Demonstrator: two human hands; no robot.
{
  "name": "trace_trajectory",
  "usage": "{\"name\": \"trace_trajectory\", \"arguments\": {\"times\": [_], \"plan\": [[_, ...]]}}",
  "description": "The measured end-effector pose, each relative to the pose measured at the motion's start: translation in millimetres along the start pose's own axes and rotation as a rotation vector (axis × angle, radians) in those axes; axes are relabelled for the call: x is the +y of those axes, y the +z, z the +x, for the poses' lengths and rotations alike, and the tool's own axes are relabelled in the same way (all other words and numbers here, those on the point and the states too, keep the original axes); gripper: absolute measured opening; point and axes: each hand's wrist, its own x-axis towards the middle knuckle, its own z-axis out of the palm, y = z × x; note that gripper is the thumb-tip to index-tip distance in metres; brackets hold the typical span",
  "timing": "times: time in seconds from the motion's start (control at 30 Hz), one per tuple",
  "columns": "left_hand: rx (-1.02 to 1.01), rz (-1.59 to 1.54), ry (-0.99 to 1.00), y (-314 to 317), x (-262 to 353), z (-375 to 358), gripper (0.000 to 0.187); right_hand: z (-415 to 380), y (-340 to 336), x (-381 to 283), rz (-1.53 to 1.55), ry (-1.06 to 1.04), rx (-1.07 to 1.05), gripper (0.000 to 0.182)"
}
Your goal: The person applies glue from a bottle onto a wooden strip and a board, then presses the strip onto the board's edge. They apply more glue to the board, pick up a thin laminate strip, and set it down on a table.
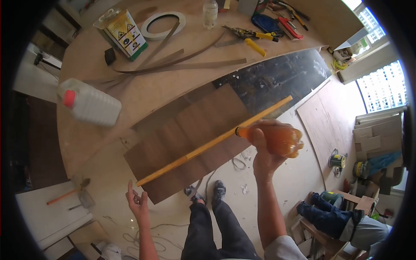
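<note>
My right hand is wrapped round a clear plastic bottle of amber liquid. The bottle lies nearly level, its narrow dark-tipped neck pointing left over a long yellow wooden strip. That strip runs diagonally along a brown board and sticks out past its right end. Down at the strip's lower left end is my left hand, index finger stretched out beside the tip and the other fingers loosely bent, holding nothing. Part of my right palm is hidden behind the bottle.
A rounded wooden table carries a white jug, a metal can, a roll of edging, loose strips and hand tools. A dark panel lies beyond the board. Cables cross the floor. Another person is at lower right.
</note>
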Motion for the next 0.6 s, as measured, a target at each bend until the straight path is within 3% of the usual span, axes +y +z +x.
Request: {"name": "trace_trajectory", "arguments": {"times": [0.1,0.23,0.33,0.43,0.47,0.6], "plan": [[-0.007,-0.005,0.042,13,-1,2,0.069,-17,13,1,-0.073,0.035,-0.064,0.051],[0.0,-0.031,0.022,23,3,-2,0.069,-20,9,5,-0.394,-0.156,-0.2,0.047],[0.001,-0.043,-0.003,22,2,-1,0.069,0,6,-3,-0.166,0.067,-0.033,0.045],[-0.01,-0.049,-0.019,23,6,-3,0.068,13,7,1,-0.193,-0.032,0.019,0.044],[-0.014,-0.048,-0.021,24,8,-3,0.068,4,12,-2,-0.165,0.061,0.036,0.045],[-0.032,-0.042,-0.01,21,-1,-4,0.064,-40,25,6,-0.172,0.088,-0.139,0.053]]}}
